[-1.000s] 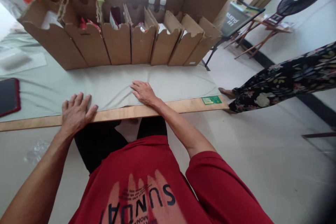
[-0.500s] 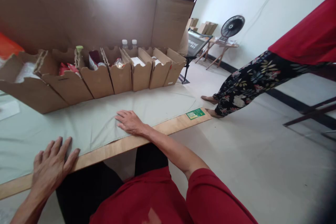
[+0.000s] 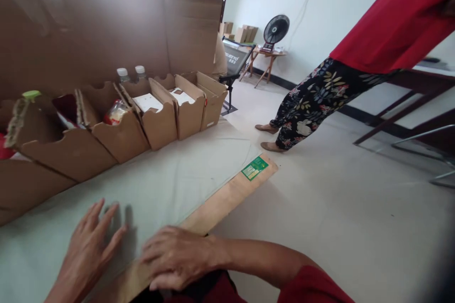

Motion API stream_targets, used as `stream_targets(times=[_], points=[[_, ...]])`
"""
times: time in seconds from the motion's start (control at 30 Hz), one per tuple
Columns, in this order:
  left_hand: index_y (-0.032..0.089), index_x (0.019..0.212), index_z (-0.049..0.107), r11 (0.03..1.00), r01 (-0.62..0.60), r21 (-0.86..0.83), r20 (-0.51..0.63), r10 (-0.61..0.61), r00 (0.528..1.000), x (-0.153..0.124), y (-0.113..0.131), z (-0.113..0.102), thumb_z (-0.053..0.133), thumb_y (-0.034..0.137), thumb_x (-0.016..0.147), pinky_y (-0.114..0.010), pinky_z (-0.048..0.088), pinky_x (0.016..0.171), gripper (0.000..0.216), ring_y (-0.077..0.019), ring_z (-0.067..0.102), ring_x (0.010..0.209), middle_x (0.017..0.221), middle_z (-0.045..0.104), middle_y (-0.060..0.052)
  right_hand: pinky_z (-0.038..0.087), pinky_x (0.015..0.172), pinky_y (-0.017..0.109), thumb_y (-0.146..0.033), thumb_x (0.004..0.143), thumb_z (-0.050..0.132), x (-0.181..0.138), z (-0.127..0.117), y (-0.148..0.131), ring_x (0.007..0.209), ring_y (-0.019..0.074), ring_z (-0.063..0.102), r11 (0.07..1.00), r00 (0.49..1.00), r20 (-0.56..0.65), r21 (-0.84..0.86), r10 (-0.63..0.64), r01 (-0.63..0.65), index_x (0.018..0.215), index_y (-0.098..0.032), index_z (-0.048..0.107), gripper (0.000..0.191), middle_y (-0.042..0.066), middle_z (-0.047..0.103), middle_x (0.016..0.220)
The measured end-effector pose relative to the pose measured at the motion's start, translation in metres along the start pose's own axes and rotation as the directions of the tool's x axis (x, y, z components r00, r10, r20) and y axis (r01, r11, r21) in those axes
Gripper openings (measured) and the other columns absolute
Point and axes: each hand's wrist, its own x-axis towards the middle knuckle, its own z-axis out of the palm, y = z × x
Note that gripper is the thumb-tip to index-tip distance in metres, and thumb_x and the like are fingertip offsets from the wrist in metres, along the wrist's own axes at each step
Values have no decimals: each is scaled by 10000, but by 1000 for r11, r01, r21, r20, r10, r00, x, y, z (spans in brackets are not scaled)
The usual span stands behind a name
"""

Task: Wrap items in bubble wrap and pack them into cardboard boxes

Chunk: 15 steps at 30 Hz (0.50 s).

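The right hand [image 3: 175, 255] hides part of the cloth-covered wooden surface [image 3: 216, 208] at its front edge, and the green rectangular label [image 3: 255, 168] bears illegibly small print.

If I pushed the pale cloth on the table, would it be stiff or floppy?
Probably floppy: the pale cloth shows soft creases. It might bunch up rather than slide away, since cardboard boxes stand on it.
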Motion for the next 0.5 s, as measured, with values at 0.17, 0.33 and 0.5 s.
stream_targets(times=[0.17, 0.33, 0.5], points=[[196, 1410, 622, 996, -86, -31, 1, 86, 996, 45, 47, 28, 427, 569, 901, -623, 343, 1230, 661, -406, 383, 1531, 1579, 504, -181, 409, 1170, 416, -223, 1019, 518, -50, -125, 119, 1378, 225, 569, 823, 767, -418, -75, 487, -563, 1245, -202, 711, 298, 96, 716, 1358], [329, 1620, 378, 991, -132, 13, 20, 131, 991, 32, 24, 49, 446, 519, 926, -654, 310, 1241, 723, -377, 296, 1588, 1700, 356, -108, 308, 1179, 598, -204, 928, 620, -61, -229, 247, 1524, 370, 339, 507, 615, -507, -351, 604, -787, 1505, -143, 525, 588, 154, 507, 1586], [439, 1658, 173, 977, -210, 45, 3, 210, 978, 27, -3, 68, 543, 470, 870, -719, 352, 1193, 871, -437, 330, 1560, 1760, 204, -12, 362, 1044, 511, -149, 921, 597, -48, -246, 304, 1180, 306, 591, 538, 687, -267, -459, 676, -707, 1026, -167, 801, 230, 119, 765, 1102]])
